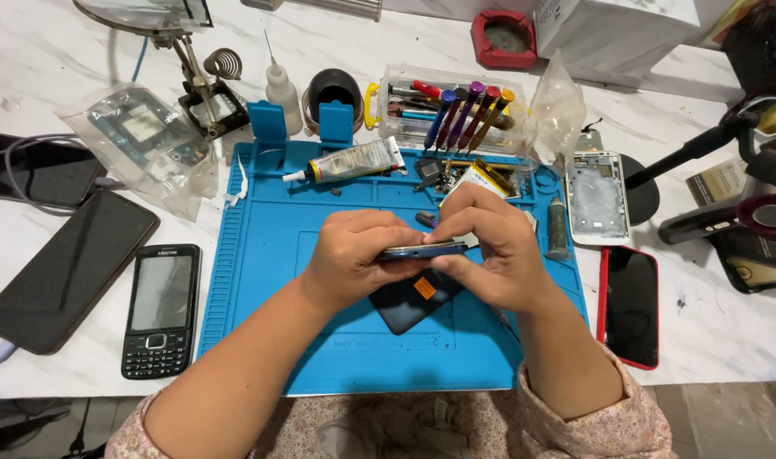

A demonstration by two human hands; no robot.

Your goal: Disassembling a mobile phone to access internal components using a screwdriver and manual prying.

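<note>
Smartphone (423, 250): we are holding it edge-on above the blue repair mat (260, 255), thin metal rim facing up, both hands meeting over it
Left hand (354, 259): we are curling the fingers closed around the left end, thumb pressing along the top rim
Right hand (494, 251): we are pinching the right end between thumb and bent fingers, knuckles raised
Dark panel (409, 302): a flat black piece with an orange sticker is showing just below the rim; we cannot tell whether it is hanging from the phone or lying on the mat
Handling: we are judging it light, stiff, smooth and slippery at the edges, with glass that would crack under twisting; the safest hold is along the long side rails, not the faces
Nearby on mat: glue tube (354, 161), small loose parts (439, 174)
Off mat: keypad phone (161, 310), red-cased phone (630, 306), white frame (598, 197), screwdriver set (464, 115)
</note>
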